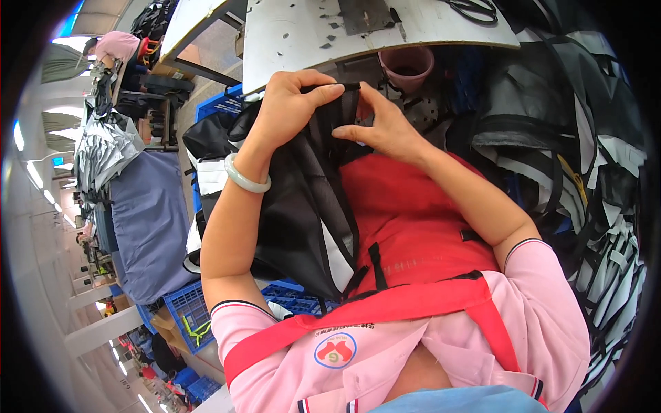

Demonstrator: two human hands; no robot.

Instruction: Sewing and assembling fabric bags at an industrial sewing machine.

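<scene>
L hand [290,109] pinching blk fabric [292,206] by edge, R hand [390,129] w/ thumb spread, tbl [292,60] rim just ahead

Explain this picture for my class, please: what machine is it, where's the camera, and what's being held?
There is no machine, just a person's bare hands. The picture comes from a wide fisheye camera worn on the head, looking down, so straight edges bend near the rim. The left hand, with a pale bangle on its wrist, pinches the edge of a black fabric piece. The right hand has its fingers at that same edge, its thumb spread apart; how firmly it grips is unclear. Beyond, a white table carries small dark scraps and a flat dark piece. The person wears a red apron.
</scene>
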